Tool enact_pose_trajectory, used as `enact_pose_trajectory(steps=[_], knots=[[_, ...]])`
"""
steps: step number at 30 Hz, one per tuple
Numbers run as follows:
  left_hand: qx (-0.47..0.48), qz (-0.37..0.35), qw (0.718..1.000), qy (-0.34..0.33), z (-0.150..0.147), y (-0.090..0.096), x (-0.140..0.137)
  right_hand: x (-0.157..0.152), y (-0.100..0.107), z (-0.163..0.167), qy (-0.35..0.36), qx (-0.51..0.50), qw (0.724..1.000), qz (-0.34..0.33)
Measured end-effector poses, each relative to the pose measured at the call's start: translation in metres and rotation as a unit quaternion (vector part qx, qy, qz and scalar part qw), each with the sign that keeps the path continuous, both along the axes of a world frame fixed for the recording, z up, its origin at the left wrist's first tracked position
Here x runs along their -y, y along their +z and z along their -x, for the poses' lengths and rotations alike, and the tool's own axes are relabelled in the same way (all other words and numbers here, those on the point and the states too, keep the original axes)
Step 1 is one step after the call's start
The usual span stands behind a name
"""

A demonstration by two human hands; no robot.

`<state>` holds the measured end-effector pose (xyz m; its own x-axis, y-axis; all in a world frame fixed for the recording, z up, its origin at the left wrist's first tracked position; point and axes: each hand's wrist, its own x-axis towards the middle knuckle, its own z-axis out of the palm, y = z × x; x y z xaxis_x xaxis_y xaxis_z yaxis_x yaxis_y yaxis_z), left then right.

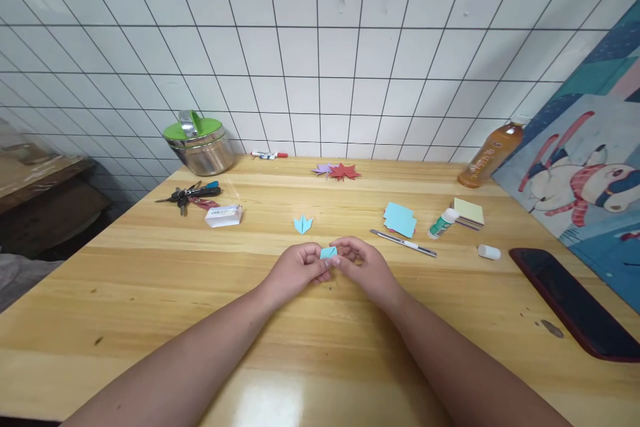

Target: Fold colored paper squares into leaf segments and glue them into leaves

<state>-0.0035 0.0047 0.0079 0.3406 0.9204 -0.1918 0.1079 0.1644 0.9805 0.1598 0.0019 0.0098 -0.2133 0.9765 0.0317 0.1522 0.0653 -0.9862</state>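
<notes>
Between my two hands is a small folded piece of light-blue paper point(328, 253), held just above the wooden table. My left hand point(296, 271) pinches its left side, thumb in front. From the right, my right hand point(367, 270) grips the paper with thumb and fingertips at its lower right corner. Just beyond my left hand lies a folded blue paper piece with several points point(303, 224). Flat blue paper sheets point(399, 219) rest to the right of my hands, with a slim utility knife point(403, 243) in front of them.
A glue stick point(443, 223), its loose cap point(489, 252), a sticky-note stack point(469, 212) and a phone point(575, 303) lie right. Red paper leaf point(345, 172), marker point(269, 155) and bottle point(493, 152) stand along the back. Left are a pot point(205, 150), keys point(187, 195) and a white box point(223, 215).
</notes>
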Motion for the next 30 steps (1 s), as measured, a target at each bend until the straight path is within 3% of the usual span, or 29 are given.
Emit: enact_pose_trajectory(steps=[4,12,17,22,25,30], knots=[[-0.026,-0.022,0.999,-0.018,-0.003,-0.001,0.003,0.000,0.000,-0.002,-0.018,0.045,0.999,-0.025],[-0.004,0.013,0.999,-0.030,0.000,-0.001,0.001,-0.008,-0.012,-0.008,-0.052,-0.034,0.998,0.004],[0.002,0.030,1.000,-0.008,0.000,0.000,-0.001,-0.008,-0.009,-0.007,-0.050,-0.045,0.997,0.032],[0.111,-0.004,0.992,0.058,0.004,0.002,-0.002,-0.004,-0.002,-0.009,0.018,-0.025,0.996,0.088],[0.176,0.025,0.982,0.067,0.006,0.002,-0.002,-0.001,-0.001,-0.007,0.074,-0.004,0.994,0.086],[0.189,0.069,0.979,0.023,0.003,0.003,0.002,0.000,0.000,-0.002,0.030,0.002,0.998,0.052]])
